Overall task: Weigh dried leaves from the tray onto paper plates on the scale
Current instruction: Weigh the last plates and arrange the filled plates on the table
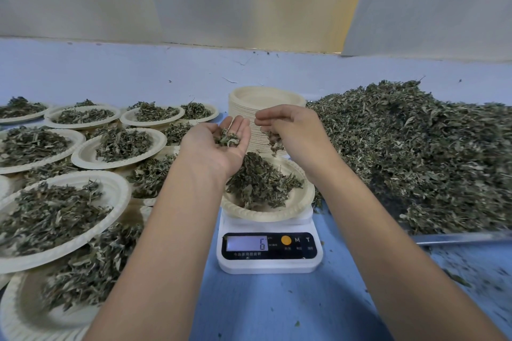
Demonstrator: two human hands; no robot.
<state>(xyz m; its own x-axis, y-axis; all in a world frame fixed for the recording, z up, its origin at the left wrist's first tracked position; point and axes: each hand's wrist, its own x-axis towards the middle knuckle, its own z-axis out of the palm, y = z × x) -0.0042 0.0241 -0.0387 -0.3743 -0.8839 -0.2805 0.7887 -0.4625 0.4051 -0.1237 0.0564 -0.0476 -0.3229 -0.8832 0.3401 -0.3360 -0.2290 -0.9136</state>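
One paper plate (266,214) sits on the scale (270,260), heaped, display reads 6. Left hand (219,147) is above the scale's left side, palm up, fingers together and near straight, cupping a few dried leaves (228,140). Right hand (293,130) is above the scale's far side, palm down, fingertips pinching a tuft. Tray (457,238) with the bulk heap is right of the scale. Stack of empty plates (266,99) behind it, filled plates (55,216) left.
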